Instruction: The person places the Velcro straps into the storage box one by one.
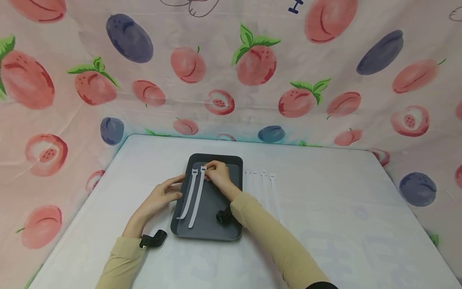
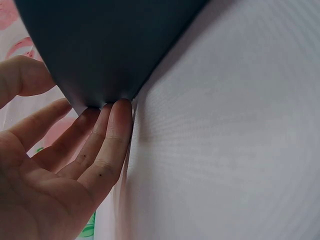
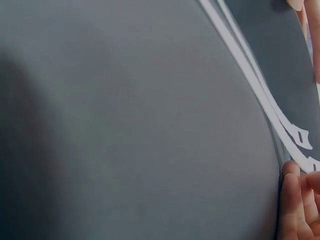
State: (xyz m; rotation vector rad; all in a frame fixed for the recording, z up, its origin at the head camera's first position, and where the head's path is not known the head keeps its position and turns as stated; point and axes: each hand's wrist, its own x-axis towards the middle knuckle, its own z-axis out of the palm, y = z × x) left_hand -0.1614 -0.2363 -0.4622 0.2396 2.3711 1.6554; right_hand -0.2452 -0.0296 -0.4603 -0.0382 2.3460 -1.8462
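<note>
Two white cable ties with slotted heads lie lengthwise in a dark grey tray [image 1: 218, 220]. The left cable tie [image 1: 189, 196] has a bent lower end; the right cable tie [image 1: 197, 200] lies beside it, apart. At its slotted head, my right hand [image 1: 218, 175] pinches the right cable tie between thumb and fingers; its fingertips also show low at the right edge of the right wrist view. With fairly straight fingers, my left hand [image 1: 159, 198] touches the tray's left side. In the left wrist view, its fingertips rest against the tray's outer wall [image 2: 110, 50].
Several more white cable ties [image 1: 265, 188] lie in a row on the white table [image 1: 343, 224], right of the tray and partly behind the right forearm. A fruit-print cloth [image 1: 223, 72] hangs behind the table. Each wrist carries a black camera [image 1: 154, 239].
</note>
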